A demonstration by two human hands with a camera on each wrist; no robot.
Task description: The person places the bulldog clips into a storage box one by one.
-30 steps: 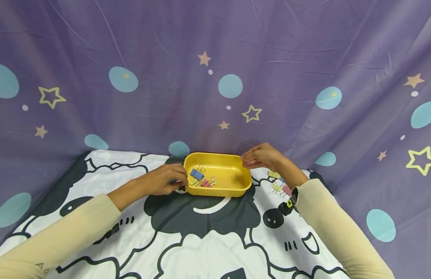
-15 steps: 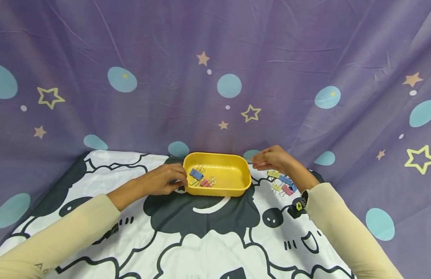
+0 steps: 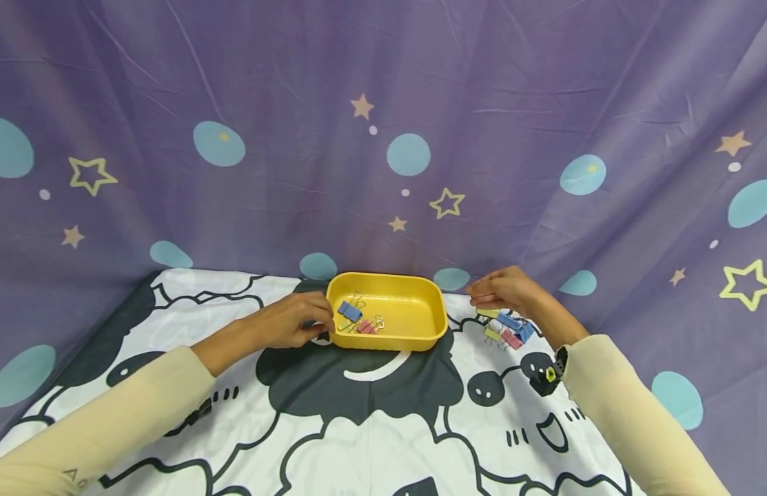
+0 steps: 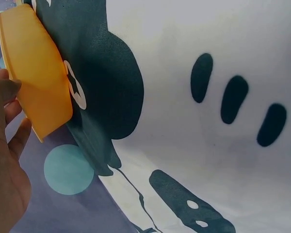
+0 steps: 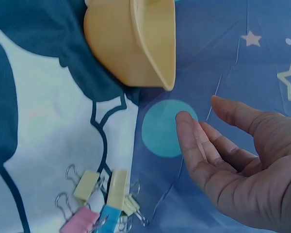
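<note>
My left hand point(image 3: 296, 320) holds the left rim of a yellow tray point(image 3: 389, 343), thumb and fingertips at its edge in the left wrist view. Inside the tray, toward its left end, lie a blue binder clip point(image 3: 350, 311) and a pink binder clip point(image 3: 367, 326), with metal handles showing. To the right of the tray, my right hand point(image 5: 242, 179) is empty, fingers loosely bent and thumb apart. Near it on the cloth is a group of binder clips: pink point(image 3: 511, 338), yellow point(image 5: 86, 186) and blue point(image 3: 524, 331). The hand partly covers this group in the head view.
A white cloth point(image 3: 371, 455) with dark cartoon drawings covers the table. Behind it hangs a purple curtain point(image 3: 296, 207) with stars and blue spots, close to the tray's back edge.
My right hand has moved right, from the tray's right end to above the loose clips, and more of those clips show. My left hand and the tray stay in place.
</note>
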